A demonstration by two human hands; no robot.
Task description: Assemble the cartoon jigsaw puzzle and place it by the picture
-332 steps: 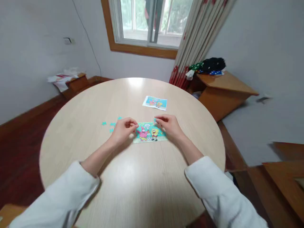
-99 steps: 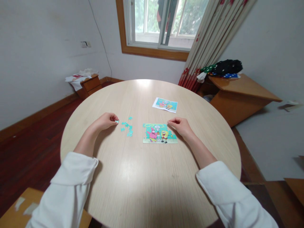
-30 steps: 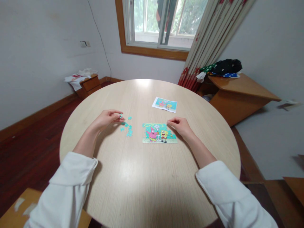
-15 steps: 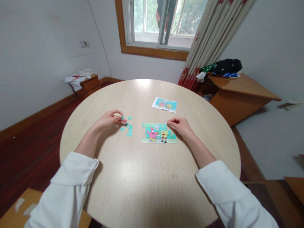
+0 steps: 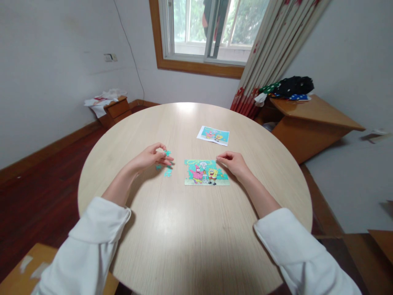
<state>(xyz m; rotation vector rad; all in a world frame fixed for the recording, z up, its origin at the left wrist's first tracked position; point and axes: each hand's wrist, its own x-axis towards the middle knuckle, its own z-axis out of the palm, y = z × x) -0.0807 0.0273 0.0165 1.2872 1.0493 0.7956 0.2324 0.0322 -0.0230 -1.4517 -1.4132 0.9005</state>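
A partly assembled jigsaw puzzle [image 5: 201,177] with cartoon figures on a teal ground lies flat on the round table [image 5: 184,233]. To its left, my left hand [image 5: 150,159] pinches a teal puzzle piece [image 5: 168,153] between thumb and index finger, the other fingers stretched out. Several loose teal pieces [image 5: 167,173] lie under and beside these fingers, partly covered by them. At the puzzle's upper right edge, my right hand [image 5: 235,163] has thumb and index finger pressed together. Whatever is between these fingertips is too small to make out.
Beyond the puzzle lies a printed sheet [image 5: 215,136] with the same cartoon picture. A tilted wooden cabinet [image 5: 310,123] with cloths on it stands to the right of the table. Back left is a small wooden stand [image 5: 118,110] with papers and plastic on top.
My left hand has moved a little to the right over the loose pieces, a teal piece at its fingertips. My right hand has stayed at the puzzle's upper right edge.
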